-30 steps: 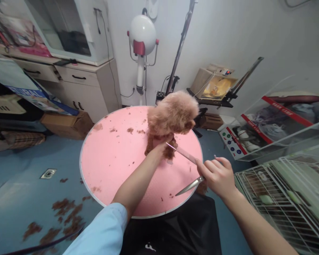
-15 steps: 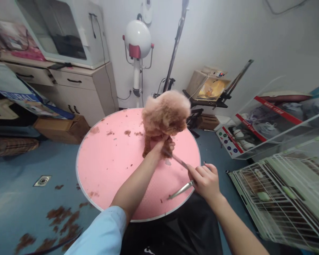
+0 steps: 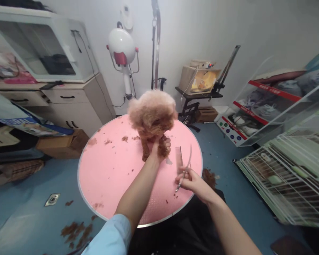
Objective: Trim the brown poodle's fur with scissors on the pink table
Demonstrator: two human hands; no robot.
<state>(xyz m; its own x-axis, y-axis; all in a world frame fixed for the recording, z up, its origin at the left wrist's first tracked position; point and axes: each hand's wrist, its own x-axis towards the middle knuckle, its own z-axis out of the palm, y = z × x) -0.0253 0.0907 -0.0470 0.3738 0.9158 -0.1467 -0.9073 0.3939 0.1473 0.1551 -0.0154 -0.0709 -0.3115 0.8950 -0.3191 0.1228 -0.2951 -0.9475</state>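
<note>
Head view shows clipped fur [image 3: 124, 139] scattered on the pink table [image 3: 108, 187], suggesting work partly done with the remainder unclear, while the left hand [image 3: 156, 146] clasps a foreleg [image 3: 163, 148] of the dog [image 3: 152, 108] on that table and the right hand's [image 3: 193, 181] fingers grip a comb [image 3: 179, 159] and scissors [image 3: 190, 158].

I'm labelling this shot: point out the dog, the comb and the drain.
Dog [image 3: 155, 109], head view: on its fluffy head.
Comb [image 3: 178, 157], head view: on its teeth.
Drain [image 3: 52, 199], head view: on its grate.

The left hand [image 3: 162, 146] is closed past the table's [image 3: 108, 187] middle, arm [image 3: 138, 198] extended; the right hand [image 3: 189, 180] curls over its near-right part.
</note>
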